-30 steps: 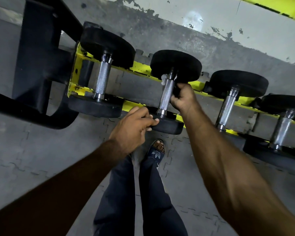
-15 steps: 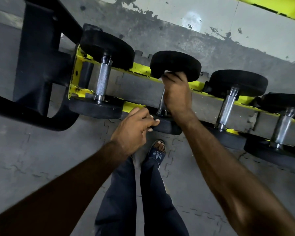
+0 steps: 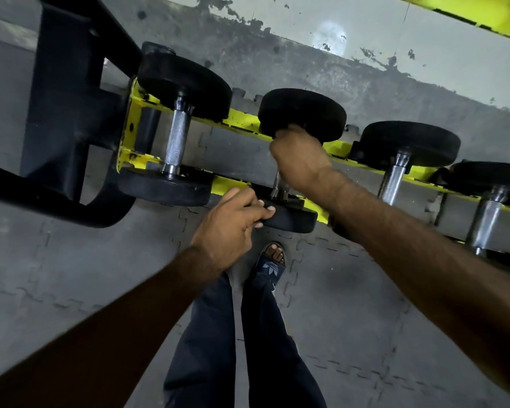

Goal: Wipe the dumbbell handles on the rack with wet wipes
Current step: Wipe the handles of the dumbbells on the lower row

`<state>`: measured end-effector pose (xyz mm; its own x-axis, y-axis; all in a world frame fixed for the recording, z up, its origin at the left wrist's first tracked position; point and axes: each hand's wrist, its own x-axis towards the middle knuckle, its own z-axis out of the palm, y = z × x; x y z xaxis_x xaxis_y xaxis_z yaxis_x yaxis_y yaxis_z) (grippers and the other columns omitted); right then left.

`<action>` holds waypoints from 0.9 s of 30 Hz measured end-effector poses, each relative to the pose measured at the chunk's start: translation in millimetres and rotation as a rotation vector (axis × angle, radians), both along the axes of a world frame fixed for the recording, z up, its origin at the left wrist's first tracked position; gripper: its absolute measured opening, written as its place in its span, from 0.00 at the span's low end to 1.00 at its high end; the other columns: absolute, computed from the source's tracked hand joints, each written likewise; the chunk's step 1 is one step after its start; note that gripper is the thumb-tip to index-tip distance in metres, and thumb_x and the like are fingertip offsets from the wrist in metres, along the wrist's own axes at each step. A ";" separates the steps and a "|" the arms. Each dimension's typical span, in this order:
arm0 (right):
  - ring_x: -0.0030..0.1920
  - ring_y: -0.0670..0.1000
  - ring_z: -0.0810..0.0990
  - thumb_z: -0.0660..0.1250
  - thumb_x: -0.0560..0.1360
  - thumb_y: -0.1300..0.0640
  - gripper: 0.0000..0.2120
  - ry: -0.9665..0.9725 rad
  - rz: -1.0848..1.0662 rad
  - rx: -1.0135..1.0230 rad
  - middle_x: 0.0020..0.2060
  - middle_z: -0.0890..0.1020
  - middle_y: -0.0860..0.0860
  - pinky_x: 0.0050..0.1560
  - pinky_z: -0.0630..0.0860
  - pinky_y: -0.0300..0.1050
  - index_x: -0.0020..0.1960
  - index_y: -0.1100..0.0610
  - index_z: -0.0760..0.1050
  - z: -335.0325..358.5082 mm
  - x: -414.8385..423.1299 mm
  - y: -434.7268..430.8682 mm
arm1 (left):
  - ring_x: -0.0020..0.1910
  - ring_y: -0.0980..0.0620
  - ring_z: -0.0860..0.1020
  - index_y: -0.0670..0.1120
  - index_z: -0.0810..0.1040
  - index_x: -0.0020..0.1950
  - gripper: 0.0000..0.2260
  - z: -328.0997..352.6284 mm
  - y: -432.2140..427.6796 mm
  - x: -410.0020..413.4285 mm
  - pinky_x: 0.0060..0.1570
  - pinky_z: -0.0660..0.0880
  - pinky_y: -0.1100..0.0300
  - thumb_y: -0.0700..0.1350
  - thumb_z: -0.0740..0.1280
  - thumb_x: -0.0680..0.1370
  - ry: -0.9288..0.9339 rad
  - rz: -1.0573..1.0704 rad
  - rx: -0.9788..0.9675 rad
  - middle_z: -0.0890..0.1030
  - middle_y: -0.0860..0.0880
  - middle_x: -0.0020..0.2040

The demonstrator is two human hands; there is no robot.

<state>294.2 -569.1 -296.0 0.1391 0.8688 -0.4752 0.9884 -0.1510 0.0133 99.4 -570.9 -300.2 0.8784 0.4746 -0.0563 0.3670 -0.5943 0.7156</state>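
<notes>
Several black dumbbells with chrome handles lie across a yellow rack (image 3: 239, 117). My right hand (image 3: 299, 159) is wrapped round the handle of the second dumbbell (image 3: 302, 113) from the left, close to its far weight. The wet wipe is hidden under the fingers; only a short bit of chrome handle (image 3: 276, 185) shows below the hand. My left hand (image 3: 233, 222) grips the near weight (image 3: 292, 217) of the same dumbbell at its edge, fingers curled over it.
The leftmost dumbbell handle (image 3: 177, 139) is bare. Two more dumbbells (image 3: 395, 175) (image 3: 486, 216) lie to the right. The rack's black frame (image 3: 62, 113) stands at the left. My legs and a sandalled foot (image 3: 273, 262) are on the grey floor mats below.
My right hand has slid along the second dumbbell's handle from its middle up to the far weight. My left hand has stayed on the near weight.
</notes>
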 end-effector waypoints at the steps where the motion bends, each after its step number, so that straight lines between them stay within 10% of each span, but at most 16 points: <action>1: 0.61 0.61 0.73 0.62 0.74 0.68 0.13 -0.039 -0.004 0.051 0.55 0.79 0.58 0.56 0.75 0.54 0.56 0.63 0.80 -3.2 4.1 -1.6 | 0.47 0.45 0.76 0.42 0.86 0.51 0.12 0.7 -0.6 0.0 0.42 0.79 0.51 0.29 0.74 0.71 -0.005 0.002 0.000 0.77 0.46 0.43; 8: 0.55 0.59 0.78 0.64 0.74 0.63 0.10 0.361 0.018 0.196 0.49 0.82 0.56 0.54 0.78 0.53 0.50 0.61 0.82 -21.2 1.7 -41.0 | 0.47 0.46 0.75 0.42 0.86 0.51 0.12 -1.8 0.9 -1.4 0.42 0.78 0.51 0.30 0.74 0.71 -0.010 0.005 0.000 0.78 0.46 0.44; 12: 0.44 0.49 0.80 0.69 0.74 0.58 0.05 0.566 -0.719 0.659 0.44 0.82 0.50 0.47 0.76 0.40 0.45 0.57 0.83 -38.7 10.9 -57.6 | 0.47 0.45 0.76 0.42 0.86 0.51 0.13 -0.3 0.1 -1.1 0.40 0.79 0.49 0.30 0.75 0.70 -0.005 0.006 0.001 0.78 0.46 0.43; 18: 0.37 0.50 0.79 0.68 0.75 0.72 0.12 1.189 -1.778 0.586 0.37 0.80 0.51 0.43 0.82 0.47 0.40 0.56 0.76 -45.1 8.4 -41.7 | 0.47 0.47 0.74 0.41 0.86 0.52 0.12 -3.5 1.1 -2.1 0.40 0.79 0.52 0.30 0.75 0.71 -0.019 -0.005 0.011 0.78 0.46 0.43; 23: 0.36 0.48 0.77 0.61 0.80 0.67 0.08 1.480 -1.830 0.460 0.38 0.77 0.52 0.45 0.80 0.50 0.48 0.57 0.75 -57.1 25.0 -30.2 | 0.48 0.47 0.74 0.42 0.86 0.53 0.13 -4.1 1.1 -1.5 0.42 0.79 0.53 0.30 0.74 0.72 0.002 -0.005 0.005 0.77 0.47 0.44; 27: 0.43 0.51 0.85 0.72 0.74 0.65 0.02 1.336 -1.702 0.358 0.42 0.85 0.53 0.51 0.82 0.50 0.44 0.60 0.82 -49.4 11.9 -71.5 | 0.49 0.50 0.73 0.42 0.86 0.51 0.10 -3.5 0.9 -0.9 0.42 0.78 0.56 0.31 0.75 0.72 -0.020 -0.002 0.008 0.77 0.48 0.43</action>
<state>306.1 -640.7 -345.4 0.4693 0.3563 -0.8079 -0.6498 -0.4803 -0.5892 98.5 -570.0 -303.7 0.8804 0.4728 -0.0354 0.3514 -0.6006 0.7182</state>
